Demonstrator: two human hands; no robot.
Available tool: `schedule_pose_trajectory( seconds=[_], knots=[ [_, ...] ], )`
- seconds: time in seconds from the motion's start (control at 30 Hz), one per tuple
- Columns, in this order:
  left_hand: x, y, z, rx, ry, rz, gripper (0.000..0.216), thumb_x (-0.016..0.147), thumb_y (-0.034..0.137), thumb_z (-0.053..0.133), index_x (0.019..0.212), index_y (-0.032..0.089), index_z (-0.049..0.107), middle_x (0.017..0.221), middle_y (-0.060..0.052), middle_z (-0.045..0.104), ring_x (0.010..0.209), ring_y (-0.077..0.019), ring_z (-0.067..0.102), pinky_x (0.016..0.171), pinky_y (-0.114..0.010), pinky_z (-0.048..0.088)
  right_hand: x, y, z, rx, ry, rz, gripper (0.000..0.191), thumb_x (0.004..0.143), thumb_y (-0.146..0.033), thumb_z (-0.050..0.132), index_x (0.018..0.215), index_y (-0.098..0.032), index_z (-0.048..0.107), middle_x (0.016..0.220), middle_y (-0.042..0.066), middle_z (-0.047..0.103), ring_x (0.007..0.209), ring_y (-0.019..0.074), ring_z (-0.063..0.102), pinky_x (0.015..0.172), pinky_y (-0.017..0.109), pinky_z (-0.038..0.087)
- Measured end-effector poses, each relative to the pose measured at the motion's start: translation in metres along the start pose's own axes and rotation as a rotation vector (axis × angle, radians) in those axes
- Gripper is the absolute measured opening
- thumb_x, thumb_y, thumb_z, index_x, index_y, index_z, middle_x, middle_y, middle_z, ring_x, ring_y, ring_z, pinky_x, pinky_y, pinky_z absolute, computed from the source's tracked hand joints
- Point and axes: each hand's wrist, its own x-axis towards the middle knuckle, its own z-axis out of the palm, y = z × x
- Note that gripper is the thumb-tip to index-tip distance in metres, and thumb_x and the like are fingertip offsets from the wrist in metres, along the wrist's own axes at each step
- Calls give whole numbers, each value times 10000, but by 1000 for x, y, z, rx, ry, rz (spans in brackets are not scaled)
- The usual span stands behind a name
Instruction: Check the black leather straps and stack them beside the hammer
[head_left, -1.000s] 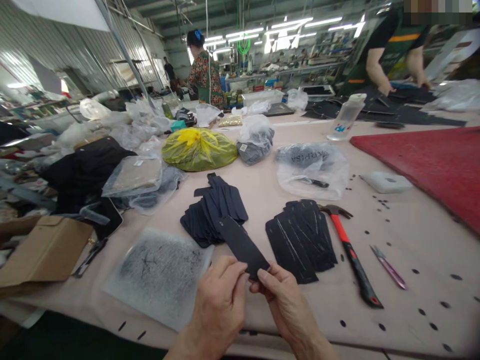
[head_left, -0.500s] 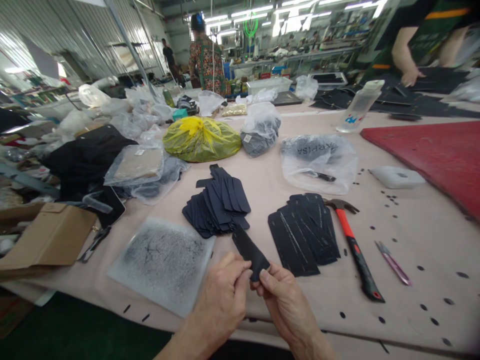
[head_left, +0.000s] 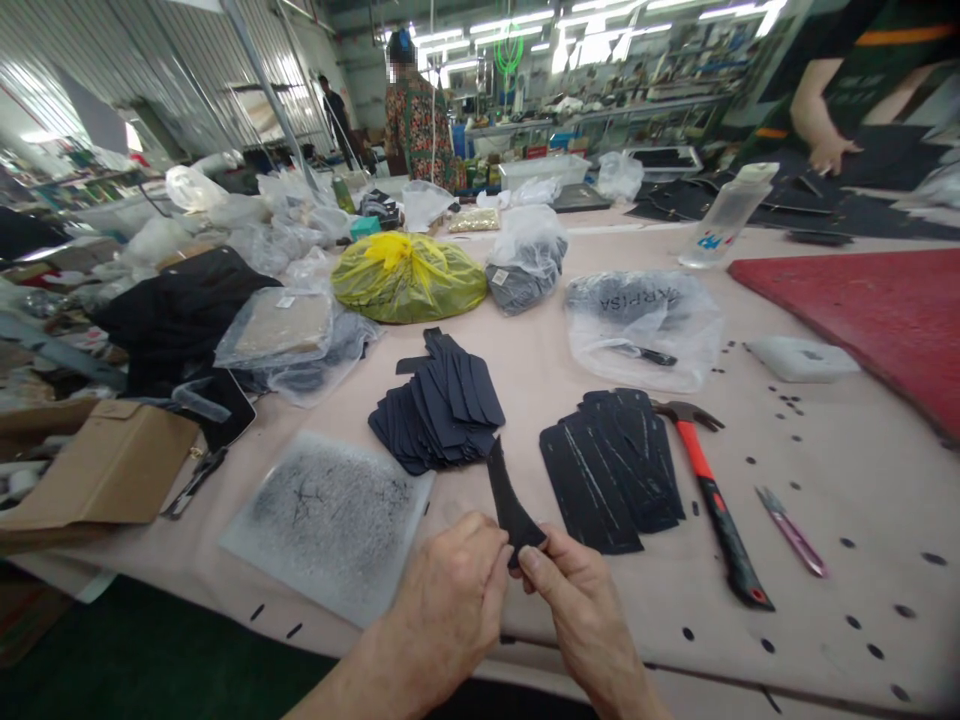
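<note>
Both my hands pinch one black strip point(head_left: 507, 503) near the table's front edge; it stands almost edge-on, curving up from my fingers. My left hand point(head_left: 450, 600) grips its lower end from the left, fingers closed. My right hand point(head_left: 574, 595) pinches the same end from the right. Just beyond lie two fanned piles of similar black pieces: one point(head_left: 442, 402) ahead of my left hand, another point(head_left: 615, 465) ahead of my right hand. A scuffed translucent cutting pad point(head_left: 326, 520) lies to the left of my hands.
A red-handled hammer point(head_left: 712, 500) and a small pink-handled tool point(head_left: 791, 530) lie to the right. Plastic bags point(head_left: 641, 325), a yellow bag point(head_left: 409, 280), a cardboard box point(head_left: 97, 475) and a red mat point(head_left: 870, 310) surround the work area. Other people stand at the far side of the table.
The strip has turned in my fingers from lying flat and facing me to nearly edge-on and curved. My hands stayed in place near the table edge.
</note>
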Motion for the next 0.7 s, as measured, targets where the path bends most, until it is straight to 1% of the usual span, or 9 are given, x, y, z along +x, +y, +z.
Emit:
schedule_pose_trajectory(
  seconds=[0.1, 0.2, 0.37, 0.4, 0.47, 0.53, 0.57, 0.6, 0.7],
  knots=[
    [-3, -3, 10, 82, 58, 36, 189, 899, 85, 395, 850, 180, 552, 813, -61, 588, 731, -184, 583, 671, -308, 503, -2, -6, 0, -150, 61, -62, 274, 852, -476, 631, 781, -212, 650, 659, 11, 562, 629, 192, 484, 601, 300, 394],
    [-6, -3, 23, 165, 147, 75, 187, 876, 66, 393, 816, 185, 524, 775, -58, 575, 685, -185, 571, 603, -294, 479, -2, -9, -1, -247, 46, -118, 264, 885, -446, 579, 774, -211, 629, 672, 12, 565, 635, 190, 490, 614, 304, 397],
    [2, -3, 32, 111, 267, 69, 213, 862, 74, 381, 783, 179, 549, 716, -53, 573, 656, -176, 577, 590, -280, 467, -4, -2, -3, -137, 0, -58, 301, 898, -476, 568, 787, -201, 622, 653, -7, 520, 610, 168, 462, 578, 278, 379],
    [6, -9, 28, 95, 321, 37, 216, 866, 93, 386, 775, 178, 562, 713, -54, 584, 664, -178, 588, 605, -283, 474, -6, 0, -4, -88, 1, -30, 311, 895, -488, 576, 799, -198, 632, 652, -6, 520, 609, 166, 459, 571, 274, 375],
    [14, -29, 14, 57, 455, -150, 206, 870, 162, 424, 755, 177, 594, 695, -56, 614, 667, -190, 616, 619, -295, 490, -12, 5, -8, 20, 39, 21, 322, 876, -504, 610, 808, -192, 656, 651, 1, 537, 608, 163, 461, 568, 268, 373],
    [19, -56, -6, -69, 561, -487, 171, 842, 255, 508, 744, 172, 620, 653, -47, 639, 619, -199, 637, 579, -295, 505, -17, 9, -12, 146, 95, 69, 317, 838, -505, 666, 797, -191, 675, 647, 10, 561, 609, 162, 479, 579, 264, 384],
    [19, -70, -16, -214, 576, -627, 167, 826, 293, 534, 772, 163, 624, 658, -48, 657, 612, -207, 653, 561, -299, 520, -19, 11, -15, 215, 114, 92, 311, 813, -501, 698, 793, -191, 684, 649, 15, 574, 605, 159, 487, 582, 262, 390],
    [17, -81, -24, -356, 628, -677, 165, 799, 308, 575, 841, 156, 623, 739, -57, 690, 672, -216, 679, 581, -305, 542, -21, 12, -18, 279, 120, 116, 307, 789, -496, 727, 795, -191, 694, 655, 20, 585, 599, 156, 492, 581, 260, 394],
    [4, -99, -35, -691, 730, -649, 274, 680, 254, 682, 924, 148, 616, 942, -76, 710, 893, -233, 688, 694, -316, 571, -23, 13, -24, 413, 78, 178, 319, 727, -482, 789, 786, -178, 710, 660, 37, 595, 576, 146, 482, 550, 249, 390]
  ],
)
